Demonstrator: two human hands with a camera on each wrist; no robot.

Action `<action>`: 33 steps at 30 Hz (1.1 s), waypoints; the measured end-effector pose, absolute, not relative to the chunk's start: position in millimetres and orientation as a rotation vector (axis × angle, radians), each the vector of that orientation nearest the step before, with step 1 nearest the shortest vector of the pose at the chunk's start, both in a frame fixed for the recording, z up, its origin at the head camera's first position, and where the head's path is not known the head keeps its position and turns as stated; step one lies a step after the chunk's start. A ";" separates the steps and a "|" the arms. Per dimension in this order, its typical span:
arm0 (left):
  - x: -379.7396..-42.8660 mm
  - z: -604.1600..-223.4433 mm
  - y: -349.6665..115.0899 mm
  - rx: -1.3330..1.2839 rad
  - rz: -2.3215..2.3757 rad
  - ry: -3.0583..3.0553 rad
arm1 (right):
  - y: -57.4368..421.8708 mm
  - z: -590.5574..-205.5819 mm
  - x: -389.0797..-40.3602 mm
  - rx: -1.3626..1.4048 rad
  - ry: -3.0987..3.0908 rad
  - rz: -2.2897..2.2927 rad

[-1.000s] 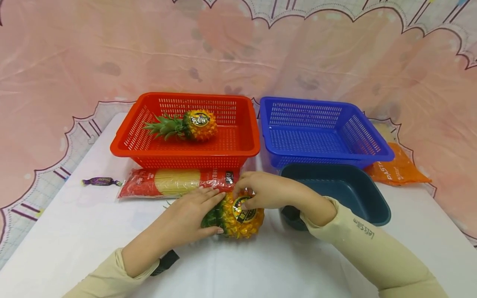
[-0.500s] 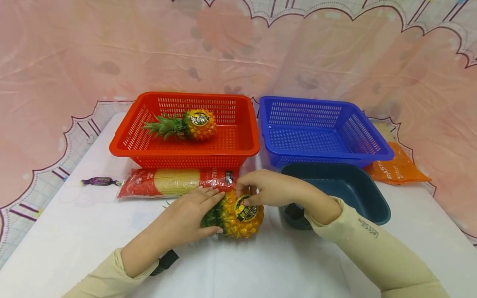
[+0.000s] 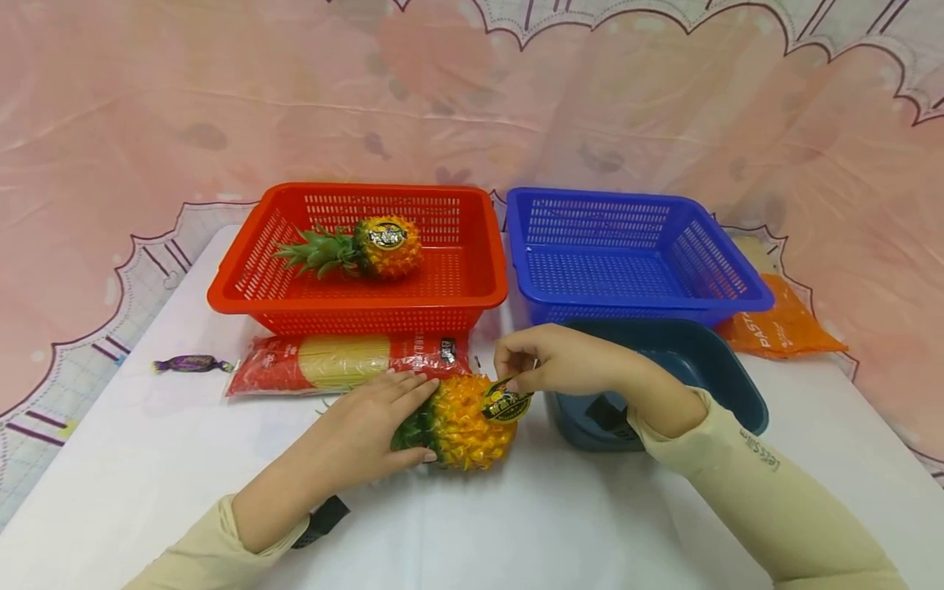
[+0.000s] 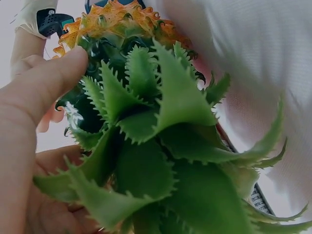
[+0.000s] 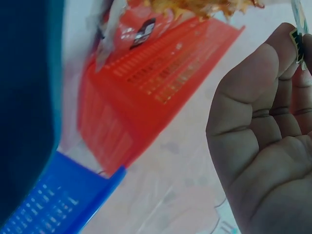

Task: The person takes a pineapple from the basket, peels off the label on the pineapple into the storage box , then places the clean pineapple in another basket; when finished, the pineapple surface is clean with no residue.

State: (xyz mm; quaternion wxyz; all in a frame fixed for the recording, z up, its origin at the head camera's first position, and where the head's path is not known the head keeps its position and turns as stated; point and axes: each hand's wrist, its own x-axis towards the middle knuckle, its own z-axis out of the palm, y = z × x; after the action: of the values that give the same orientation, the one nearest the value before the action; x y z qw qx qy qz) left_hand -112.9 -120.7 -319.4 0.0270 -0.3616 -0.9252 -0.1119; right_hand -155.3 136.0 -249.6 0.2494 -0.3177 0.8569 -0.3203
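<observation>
A small orange-yellow pineapple point(image 3: 466, 434) lies on its side on the white table. My left hand point(image 3: 361, 426) holds it near the leafy end, fingers over the top and thumb along the near side. Its spiky green crown point(image 4: 161, 146) fills much of the left wrist view and hides part of that hand. With thumb and index finger, my right hand point(image 3: 578, 360) pinches the edge of a round black-and-gold sticker point(image 3: 504, 401), which is lifted at that edge and overlaps the fruit. The sticker's pinched edge point(image 5: 297, 46) also shows in the right wrist view.
Behind stand a red basket point(image 3: 354, 305) with another stickered pineapple point(image 3: 389, 250) in it and a blue basket point(image 3: 642, 307). A dark teal tub point(image 3: 708, 369) sits under my right forearm. Nearby lie a spaghetti pack point(image 3: 342, 360), a wrapped candy point(image 3: 192, 364) and an orange pasta bag point(image 3: 789, 324).
My right hand has moved right and slightly away from the pineapple, drawing the sticker's edge up with it. The left hand stays on the fruit. The head view has shifted slightly.
</observation>
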 end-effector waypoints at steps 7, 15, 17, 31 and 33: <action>-112.7 -318.6 -121.5 -1.108 -0.349 -2.861 | 152.4 -253.9 -162.7 -0.778 2.348 -0.932; -113.0 -320.0 -121.3 -1.113 -0.345 -2.864 | 185.9 -260.8 -173.2 -0.578 2.345 -1.009; -113.1 -320.4 -121.4 -1.112 -0.344 -2.861 | 194.3 -263.3 -176.9 -0.542 2.348 -1.010; -112.5 -320.0 -121.4 -1.115 -0.344 -2.858 | 232.9 -288.0 -198.0 -0.418 2.264 -0.988; -112.5 -319.9 -121.4 -1.113 -0.342 -2.859 | 232.9 -292.0 -200.3 -0.419 2.254 -0.967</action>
State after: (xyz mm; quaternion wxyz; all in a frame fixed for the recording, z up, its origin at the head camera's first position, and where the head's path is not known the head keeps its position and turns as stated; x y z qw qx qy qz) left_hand -112.5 -121.4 -319.9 0.0272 -0.3603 -0.9259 -0.1107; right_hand -200.3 232.9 -292.0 0.3211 -0.1595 0.8579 -0.3681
